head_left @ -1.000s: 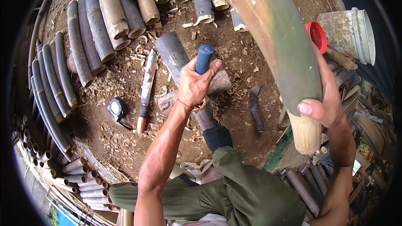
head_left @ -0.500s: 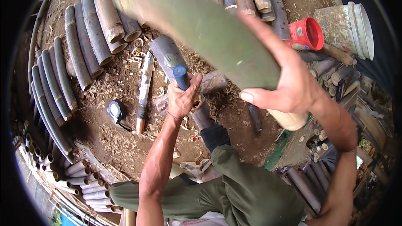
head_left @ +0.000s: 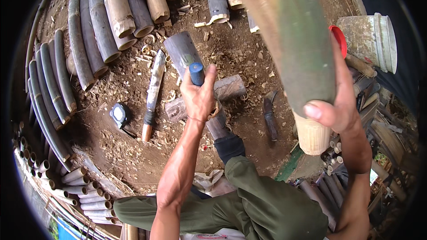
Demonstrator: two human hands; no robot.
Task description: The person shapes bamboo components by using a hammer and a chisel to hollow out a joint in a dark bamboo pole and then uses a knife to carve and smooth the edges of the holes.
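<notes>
My left hand (head_left: 199, 99) is closed round an upright tool with a blue cylindrical handle (head_left: 196, 74); its working end is hidden. The tool stands over a grey bamboo section (head_left: 180, 49) that rests across a short log (head_left: 231, 88). My right hand (head_left: 342, 111) grips a thick green bamboo piece (head_left: 302, 53) near its lower end, thumb across the front. A pale, narrowed, carved end (head_left: 312, 140) sticks out below that hand. The upper part of the green piece runs out of view at the top.
A long knife (head_left: 154, 84) with a wooden handle and a tape measure (head_left: 119, 114) lie on the shaving-strewn ground at left. A dark curved tool (head_left: 269, 115) lies right of the log. Bamboo poles (head_left: 95, 31) line the far side. A dirty white bucket (head_left: 369, 40) stands far right.
The green bamboo piece has swung from a leftward slant to nearly upright and moved right with my right hand. My left hand keeps its grip on the blue handle.
</notes>
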